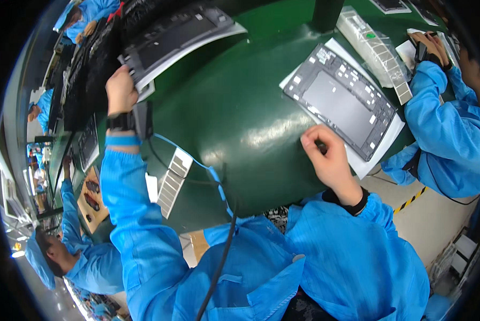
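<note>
At the far left my left hand [121, 88] has its fingers closed on the near corner of a dark tablet housing [178, 37], which lies over a white sheet and looks slightly blurred. My right hand [325, 155] is curled beside another dark tablet housing [339, 96]. A dark spot shows between its thumb and fingers; whether that is an object or a gap I cannot make out. This second housing carries several small white pieces and rests on white sheets [381, 144]. A blue cord runs from my left wristband [123, 140].
The table [245, 117] is green. A strip of pale labels [174, 182] lies near its front edge. Plastic-wrapped strips [371, 45] lie at the back right, close to a dark post [325, 16]. A co-worker's blue sleeve [438, 112] is at right; another person [85, 257] works at left.
</note>
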The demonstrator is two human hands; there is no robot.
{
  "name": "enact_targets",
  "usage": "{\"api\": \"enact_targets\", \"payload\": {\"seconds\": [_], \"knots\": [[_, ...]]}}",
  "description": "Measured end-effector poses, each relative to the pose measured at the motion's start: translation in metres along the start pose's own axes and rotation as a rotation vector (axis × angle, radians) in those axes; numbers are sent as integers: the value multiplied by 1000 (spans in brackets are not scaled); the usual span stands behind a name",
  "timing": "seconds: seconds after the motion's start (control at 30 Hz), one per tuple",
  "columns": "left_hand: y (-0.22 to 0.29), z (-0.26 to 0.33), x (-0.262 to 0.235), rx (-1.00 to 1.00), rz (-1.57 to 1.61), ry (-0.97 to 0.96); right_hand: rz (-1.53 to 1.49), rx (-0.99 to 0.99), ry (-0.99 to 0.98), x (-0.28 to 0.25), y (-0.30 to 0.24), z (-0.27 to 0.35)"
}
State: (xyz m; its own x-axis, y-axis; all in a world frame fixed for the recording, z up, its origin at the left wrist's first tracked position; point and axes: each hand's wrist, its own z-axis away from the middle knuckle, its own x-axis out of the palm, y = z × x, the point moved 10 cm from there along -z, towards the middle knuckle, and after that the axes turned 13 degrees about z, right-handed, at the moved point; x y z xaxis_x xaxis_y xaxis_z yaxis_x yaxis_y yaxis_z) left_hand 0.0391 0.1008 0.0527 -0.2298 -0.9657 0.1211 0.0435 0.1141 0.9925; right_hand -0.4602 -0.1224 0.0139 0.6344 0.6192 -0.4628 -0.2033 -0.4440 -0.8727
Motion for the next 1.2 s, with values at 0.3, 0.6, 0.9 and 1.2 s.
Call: {"api": "enact_targets", "payload": {"seconds": [0.3, 0.6, 0.9, 1.2], "knots": [[-20, 277, -64, -187, 128, 91, -1266, 715, -599, 94, 6, 18], [-66, 331, -58, -137, -678, -66, 374, 203, -276, 31, 13, 6], [-38, 386, -54, 195, -1377, -295, 857, 43, -145, 19, -11, 1], [-48, 396, -42, 393, -1196, -400, -344, -198, 26, 4, -81, 24]]}}
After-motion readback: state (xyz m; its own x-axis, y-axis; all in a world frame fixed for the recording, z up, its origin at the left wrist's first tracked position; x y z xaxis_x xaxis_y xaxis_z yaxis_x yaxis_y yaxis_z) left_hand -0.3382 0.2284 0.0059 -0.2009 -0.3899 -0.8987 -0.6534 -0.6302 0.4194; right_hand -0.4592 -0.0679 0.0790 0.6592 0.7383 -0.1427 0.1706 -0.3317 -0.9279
